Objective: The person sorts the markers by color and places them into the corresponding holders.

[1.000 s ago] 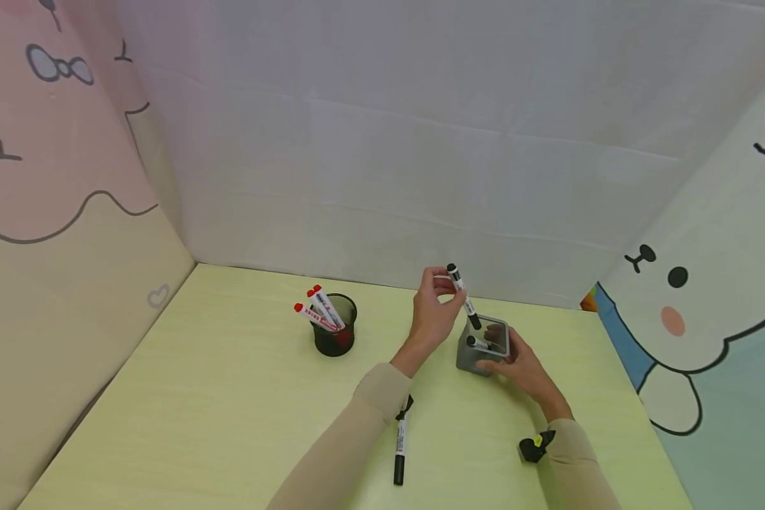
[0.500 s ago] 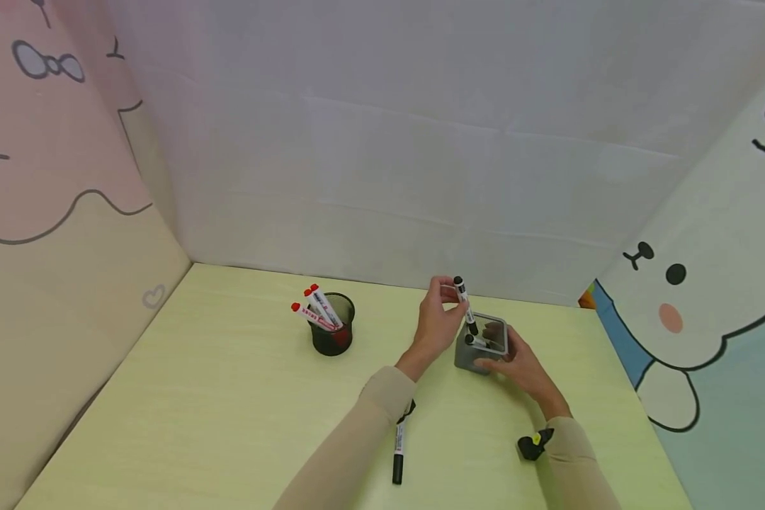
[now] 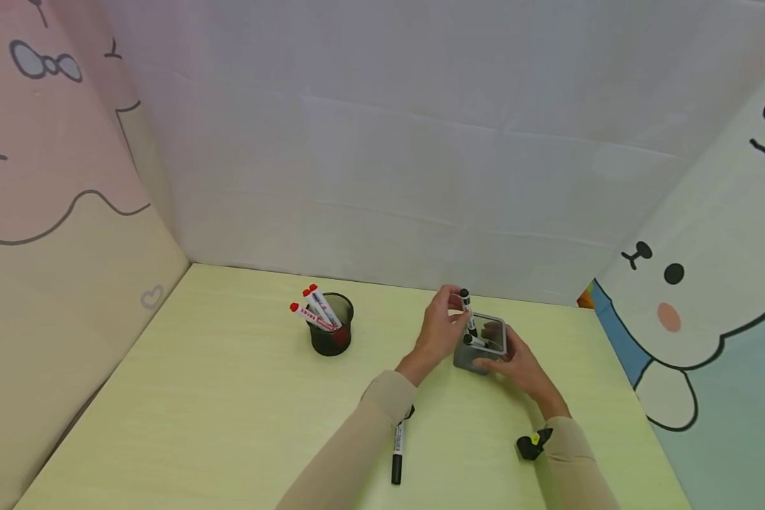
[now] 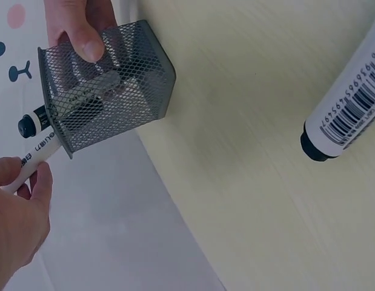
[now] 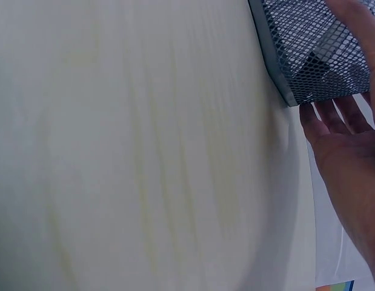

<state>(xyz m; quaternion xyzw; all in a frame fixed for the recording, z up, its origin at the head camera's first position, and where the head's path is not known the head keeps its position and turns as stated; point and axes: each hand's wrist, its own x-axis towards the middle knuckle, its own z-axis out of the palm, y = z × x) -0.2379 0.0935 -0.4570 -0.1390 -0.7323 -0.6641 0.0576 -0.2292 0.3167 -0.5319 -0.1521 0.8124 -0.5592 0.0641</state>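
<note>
My left hand [image 3: 440, 327] pinches a white marker with black ends [image 4: 39, 153] between thumb and fingers. Its lower end is inside the square grey mesh pen holder [image 4: 108, 91]. Another black-capped marker [image 3: 474, 341] leans in that holder, its cap sticking out past the rim. Around the holder's right side curls my right hand [image 3: 513, 360], thumb on the near wall and fingers behind it. The right wrist view shows the holder's mesh [image 5: 308, 54] with the thumb across it and a marker visible through it.
A round black mesh pen cup [image 3: 333, 343] with several red-capped markers [image 3: 322, 310] stands to the left. One more black-capped marker [image 3: 398, 453] lies on the table near my left forearm. A white cloth wall [image 3: 357, 177] borders the table's back edge.
My left hand has moved down and slightly right, lowering the marker from above the rim into the grey holder. My right hand stays on the holder, nearly unmoved.
</note>
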